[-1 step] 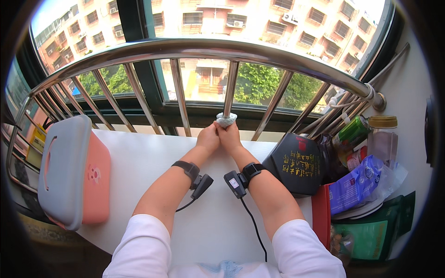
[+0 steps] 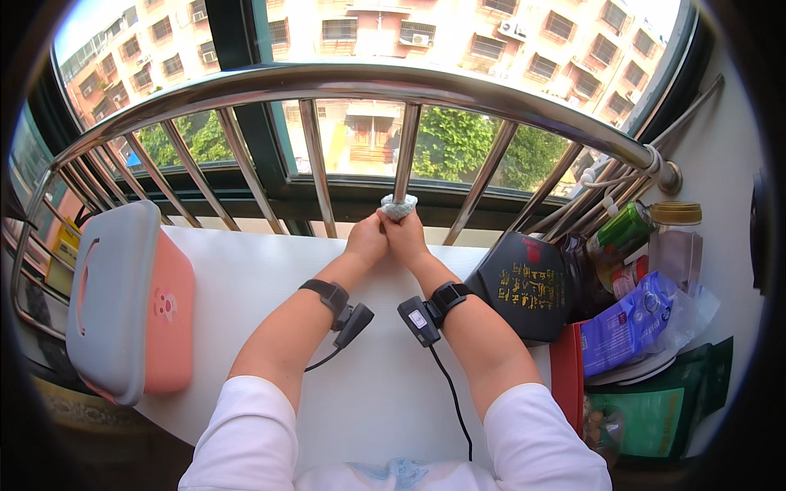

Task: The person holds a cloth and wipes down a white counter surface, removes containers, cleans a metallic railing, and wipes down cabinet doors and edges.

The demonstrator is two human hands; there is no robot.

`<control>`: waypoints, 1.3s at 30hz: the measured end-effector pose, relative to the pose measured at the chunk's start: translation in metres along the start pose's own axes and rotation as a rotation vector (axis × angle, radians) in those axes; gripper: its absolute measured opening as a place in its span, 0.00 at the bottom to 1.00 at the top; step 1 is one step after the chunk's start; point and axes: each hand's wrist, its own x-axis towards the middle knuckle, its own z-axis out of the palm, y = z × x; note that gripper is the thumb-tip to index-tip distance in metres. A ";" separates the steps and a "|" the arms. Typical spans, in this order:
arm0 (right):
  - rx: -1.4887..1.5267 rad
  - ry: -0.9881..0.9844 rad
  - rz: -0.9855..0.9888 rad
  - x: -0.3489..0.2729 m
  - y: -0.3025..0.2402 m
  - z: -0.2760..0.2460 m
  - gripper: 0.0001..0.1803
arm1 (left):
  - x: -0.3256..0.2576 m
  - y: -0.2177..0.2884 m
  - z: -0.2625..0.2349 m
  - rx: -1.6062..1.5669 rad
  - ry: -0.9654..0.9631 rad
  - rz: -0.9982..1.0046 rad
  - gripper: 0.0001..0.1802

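Observation:
A pale, crumpled cloth (image 2: 399, 207) is wrapped about the lower part of a vertical metal bar (image 2: 407, 155) of the window railing. My right hand (image 2: 404, 238) is closed on the cloth from below. Against it presses my left hand (image 2: 366, 242), its fingers curled in at the same bar; the cloth's lower part and most fingertips are hidden. Both hands are at the far edge of the white tabletop (image 2: 381, 360). Each forearm wears a black strap with a small device, the left device (image 2: 354, 326) and the right device (image 2: 419, 322), with cables trailing down.
The curved top rail (image 2: 344, 82) runs across before the window. To the left stands a pink box with a grey lid (image 2: 115, 303). At right are a black faceted box (image 2: 524, 286), a green can (image 2: 626, 229), a lidded jar (image 2: 676, 237), a purple packet (image 2: 626, 327) and a green bag (image 2: 643, 421).
Both hands and the cloth sit very slightly higher along the bar. The whole view has shifted a little.

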 end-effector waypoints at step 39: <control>-0.382 -0.027 -0.731 0.033 -0.139 0.074 0.24 | 0.037 0.087 -0.129 -0.375 0.369 0.320 0.22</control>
